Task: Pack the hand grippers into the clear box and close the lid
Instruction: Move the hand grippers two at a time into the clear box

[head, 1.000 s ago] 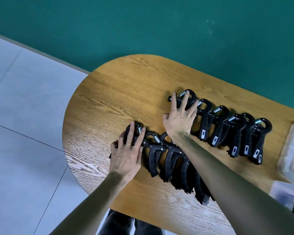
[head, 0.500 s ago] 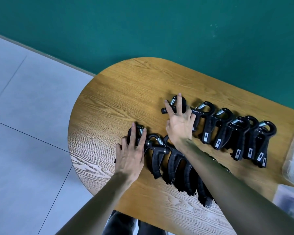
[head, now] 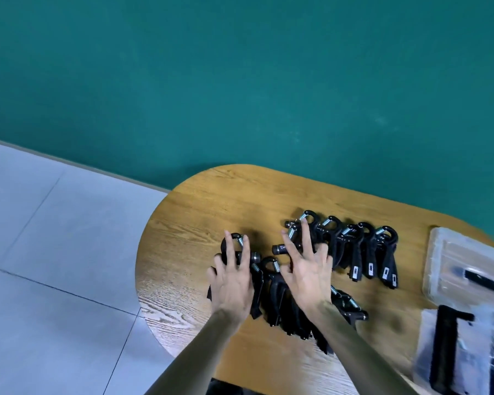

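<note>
Left hand (head: 234, 280) flat, fingers spread, pressing the leftmost of the near-row hand grippers (head: 280, 297); right hand (head: 305, 269) also splayed, fingertips on the left end of the far row (head: 362, 252). Neither grips anything. All grippers lie on the wooden surface (head: 200, 212); clear box (head: 465, 269) at right, blurred, probably lid off.

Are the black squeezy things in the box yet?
No. The hand grippers lie in rows on the wooden table, outside the clear box.

Hand grippers (head: 354, 252): black, silver springs. Table (head: 200, 212): honey oak grain. Wall (head: 240, 81): teal. Floor (head: 54, 238): pale grey tile.
</note>
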Demonstrator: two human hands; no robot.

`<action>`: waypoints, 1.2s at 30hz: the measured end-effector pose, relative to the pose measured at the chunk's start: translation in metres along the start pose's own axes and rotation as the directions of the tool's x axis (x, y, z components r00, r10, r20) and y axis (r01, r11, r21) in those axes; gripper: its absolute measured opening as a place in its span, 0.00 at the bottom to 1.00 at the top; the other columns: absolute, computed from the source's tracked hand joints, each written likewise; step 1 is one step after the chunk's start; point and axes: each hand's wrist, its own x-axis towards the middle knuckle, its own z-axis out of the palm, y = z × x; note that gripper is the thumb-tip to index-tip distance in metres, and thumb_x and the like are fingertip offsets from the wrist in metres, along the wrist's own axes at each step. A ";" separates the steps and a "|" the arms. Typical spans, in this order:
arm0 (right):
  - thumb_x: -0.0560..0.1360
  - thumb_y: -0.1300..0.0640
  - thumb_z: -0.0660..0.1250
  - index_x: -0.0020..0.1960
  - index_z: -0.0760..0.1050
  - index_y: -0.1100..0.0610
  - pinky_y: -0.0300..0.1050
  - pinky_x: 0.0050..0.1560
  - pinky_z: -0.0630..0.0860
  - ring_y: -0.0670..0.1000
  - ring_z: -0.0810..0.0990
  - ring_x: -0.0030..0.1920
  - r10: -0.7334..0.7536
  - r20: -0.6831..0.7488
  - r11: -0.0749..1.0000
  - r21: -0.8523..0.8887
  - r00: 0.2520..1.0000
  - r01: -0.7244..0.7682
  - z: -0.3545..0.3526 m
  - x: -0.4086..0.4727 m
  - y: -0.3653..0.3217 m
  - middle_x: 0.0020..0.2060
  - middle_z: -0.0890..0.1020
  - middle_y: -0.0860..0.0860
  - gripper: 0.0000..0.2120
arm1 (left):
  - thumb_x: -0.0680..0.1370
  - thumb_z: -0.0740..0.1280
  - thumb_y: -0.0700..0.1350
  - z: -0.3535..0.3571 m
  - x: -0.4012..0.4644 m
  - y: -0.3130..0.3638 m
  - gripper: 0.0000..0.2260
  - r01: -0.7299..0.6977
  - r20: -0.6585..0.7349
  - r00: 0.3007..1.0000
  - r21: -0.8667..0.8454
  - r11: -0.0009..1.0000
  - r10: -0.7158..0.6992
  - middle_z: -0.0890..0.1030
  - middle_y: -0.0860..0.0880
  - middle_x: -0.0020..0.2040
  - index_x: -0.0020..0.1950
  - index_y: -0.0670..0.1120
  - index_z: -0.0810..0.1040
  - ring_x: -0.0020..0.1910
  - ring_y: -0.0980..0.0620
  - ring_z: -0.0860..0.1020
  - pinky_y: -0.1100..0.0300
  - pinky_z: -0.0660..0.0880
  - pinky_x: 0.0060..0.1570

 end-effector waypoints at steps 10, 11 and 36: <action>0.67 0.60 0.74 0.77 0.66 0.47 0.54 0.40 0.79 0.60 0.72 0.46 0.173 -0.096 0.983 0.083 0.980 -0.165 -0.070 -0.055 0.050 0.81 0.54 0.56 0.40 | 0.81 0.61 0.43 -0.046 -0.029 0.091 0.41 -0.121 -0.091 0.988 0.010 0.993 0.121 0.28 0.36 0.78 0.81 0.49 0.32 0.57 0.41 0.66 0.47 0.67 0.56; 0.67 0.60 0.74 0.77 0.66 0.47 0.54 0.41 0.79 0.59 0.71 0.46 0.190 -0.106 0.979 0.092 0.976 -0.180 -0.075 -0.059 0.058 0.81 0.54 0.56 0.40 | 0.81 0.61 0.43 -0.048 -0.033 0.101 0.41 -0.145 -0.092 0.985 0.009 0.989 0.145 0.27 0.37 0.78 0.81 0.49 0.32 0.58 0.41 0.66 0.47 0.67 0.57; 0.69 0.61 0.72 0.77 0.65 0.50 0.56 0.43 0.77 0.59 0.69 0.43 0.497 -0.151 0.856 0.245 0.855 -0.455 -0.121 -0.262 0.398 0.80 0.55 0.59 0.38 | 0.75 0.69 0.39 0.038 -0.176 0.467 0.40 -0.433 -0.088 0.898 -0.017 0.901 0.430 0.45 0.35 0.82 0.83 0.48 0.52 0.55 0.38 0.72 0.44 0.72 0.52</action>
